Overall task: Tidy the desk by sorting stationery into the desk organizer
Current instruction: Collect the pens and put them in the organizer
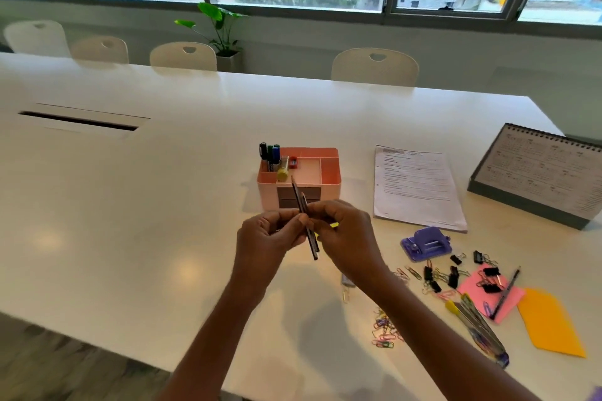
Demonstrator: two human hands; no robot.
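Pencils, two dark slim ones (304,221), are pinched between both hands, left hand (265,239) and right hand (347,234), just in front of the pink plastic desk organizer (329,172) on the white bench (163,205). Right of the organizer lie a purple hole punch (426,243) and black binder clips (488,277).

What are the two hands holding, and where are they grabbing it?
Both the left hand and right hand pinch two dark pencils around the middle, above the table and in front of the pink organizer.
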